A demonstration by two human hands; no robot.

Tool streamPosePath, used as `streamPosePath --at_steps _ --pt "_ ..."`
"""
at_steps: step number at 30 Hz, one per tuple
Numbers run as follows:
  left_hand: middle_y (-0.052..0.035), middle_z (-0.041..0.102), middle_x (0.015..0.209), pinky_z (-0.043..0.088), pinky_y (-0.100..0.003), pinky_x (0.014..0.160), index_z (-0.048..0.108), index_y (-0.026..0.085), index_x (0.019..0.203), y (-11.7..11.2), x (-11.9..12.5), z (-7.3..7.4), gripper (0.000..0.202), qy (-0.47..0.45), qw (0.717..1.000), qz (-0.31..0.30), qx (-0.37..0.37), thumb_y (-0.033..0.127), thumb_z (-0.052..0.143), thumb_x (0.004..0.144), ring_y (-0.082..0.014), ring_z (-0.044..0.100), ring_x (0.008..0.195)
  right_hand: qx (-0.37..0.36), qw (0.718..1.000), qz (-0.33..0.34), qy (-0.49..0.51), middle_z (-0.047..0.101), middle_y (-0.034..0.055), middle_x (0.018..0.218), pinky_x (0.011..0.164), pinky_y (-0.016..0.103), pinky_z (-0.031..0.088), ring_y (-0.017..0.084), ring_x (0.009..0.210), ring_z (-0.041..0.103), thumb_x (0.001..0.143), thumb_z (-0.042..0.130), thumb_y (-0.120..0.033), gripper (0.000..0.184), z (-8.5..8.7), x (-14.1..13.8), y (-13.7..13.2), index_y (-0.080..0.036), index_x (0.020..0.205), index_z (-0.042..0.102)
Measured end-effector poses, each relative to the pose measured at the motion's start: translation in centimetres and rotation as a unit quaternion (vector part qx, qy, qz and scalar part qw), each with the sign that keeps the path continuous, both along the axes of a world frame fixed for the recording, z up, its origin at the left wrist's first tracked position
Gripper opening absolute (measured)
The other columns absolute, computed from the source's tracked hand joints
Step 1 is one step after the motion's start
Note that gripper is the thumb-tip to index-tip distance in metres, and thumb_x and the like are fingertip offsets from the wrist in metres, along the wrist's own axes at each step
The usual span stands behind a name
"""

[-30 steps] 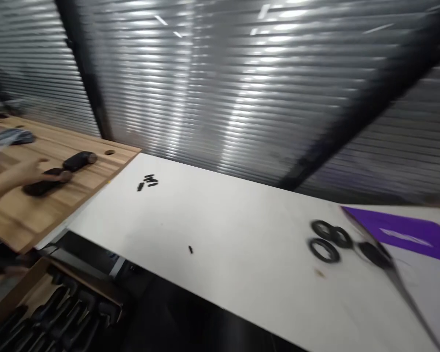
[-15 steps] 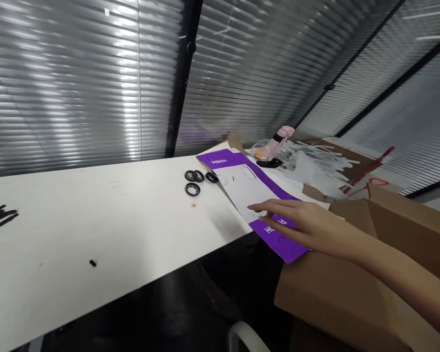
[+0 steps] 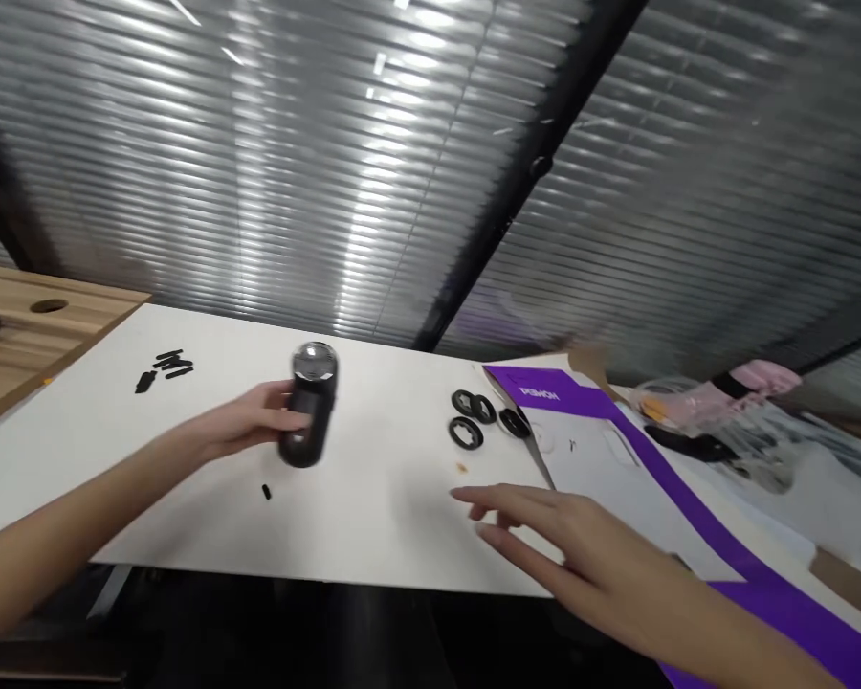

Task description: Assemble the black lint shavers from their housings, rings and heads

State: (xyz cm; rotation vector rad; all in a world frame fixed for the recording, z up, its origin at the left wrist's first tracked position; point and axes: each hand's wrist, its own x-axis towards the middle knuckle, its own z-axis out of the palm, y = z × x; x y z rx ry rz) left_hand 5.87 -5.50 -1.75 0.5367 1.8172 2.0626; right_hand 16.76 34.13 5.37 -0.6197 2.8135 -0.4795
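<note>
My left hand [image 3: 254, 421] is wrapped round the body of a black handheld device [image 3: 314, 407] with a round, shiny, clear-covered head at its top, perhaps a fabric shaver. It is held up over the white table [image 3: 380, 507], slightly blurred. To the right, my right hand [image 3: 566, 536] hovers over the table's front edge with its fingers apart and nothing in them. Beyond its fingertips lie several black notched rings [image 3: 466, 433]. Partly behind this hand is a purple and white printed cardboard sheet [image 3: 603, 469]. A small black piece [image 3: 266, 491] lies below the device.
Several black strips [image 3: 172, 364] lie at the back left, near a wooden board [image 3: 78, 316] with a round hole. Clear plastic wrapping [image 3: 796, 459] and a pink bundle [image 3: 746, 388] with a black band are at the right. Slatted blinds [image 3: 294, 172] stand behind the table.
The view has swung left. My left hand has come into view with the black device in it. My right hand has moved off the purple and white cardboard toward the table's front edge.
</note>
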Motion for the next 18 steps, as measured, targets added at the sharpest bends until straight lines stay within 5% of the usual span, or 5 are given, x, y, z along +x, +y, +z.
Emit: streamPosePath --at_steps 2,5,10,14,18 --pt "-0.0121 0.073 0.114 0.06 -0.044 0.087 0.072 0.019 0.118 2.2 -1.1 -0.4 0.065 -0.059 0.997 -0.04 0.012 0.041 0.1 0.063 -0.0323 0.072 0.106 -0.041 0.999 0.0 -0.026 0.075 0.0073 0.135 0.098 0.044 0.061 0.032 0.118 0.073 0.106 0.05 -0.06 0.049 -1.5 -1.9 -1.8 -0.037 0.147 0.065" --pt "-0.0115 0.071 0.116 0.059 -0.044 0.089 0.067 0.019 0.12 6.0 -3.2 -2.9 0.075 -0.084 0.994 -0.047 0.043 0.03 0.103 0.054 -0.0322 0.069 0.111 -0.147 0.986 -0.059 -0.055 0.08 0.0075 0.102 0.08 0.039 0.062 0.025 0.083 0.076 0.103 0.048 -0.069 0.057 -5.1 -5.9 -5.0 -0.03 0.141 0.066" --pt "-0.0091 0.068 0.111 0.059 -0.042 0.086 0.056 0.02 0.129 8.3 -4.3 -8.3 0.088 -0.074 0.989 0.086 0.1 0.047 0.101 0.058 -0.0289 0.069 0.104 -0.304 0.92 -0.158 -0.192 0.065 -0.0014 0.06 0.042 0.028 0.045 0.018 0.041 0.058 0.097 0.034 -0.086 0.078 -11.0 -12.8 -11.2 -0.02 0.126 0.063" --pt "-0.0068 0.069 0.105 0.057 -0.031 0.067 0.055 0.02 0.123 7.2 -4.2 -8.7 0.087 0.008 0.976 0.205 0.069 0.064 0.095 0.059 -0.0212 0.07 0.083 -0.349 0.893 -0.096 -0.266 0.056 -0.0006 0.046 0.036 0.026 0.035 0.014 0.033 0.047 0.09 0.03 -0.093 0.083 -11.6 -14.9 -15.0 -0.018 0.086 0.065" --pt "0.0057 0.06 0.074 0.035 -0.022 0.037 0.048 0.022 0.123 6.5 -4.5 -7.5 0.078 0.008 0.978 0.206 0.032 0.077 0.076 0.075 -0.0094 0.048 0.039 -0.352 0.875 -0.052 -0.328 0.052 -0.0017 0.045 0.035 0.026 0.029 0.012 0.033 0.041 0.087 0.032 -0.095 0.085 -10.9 -15.2 -15.7 -0.018 0.087 0.067"
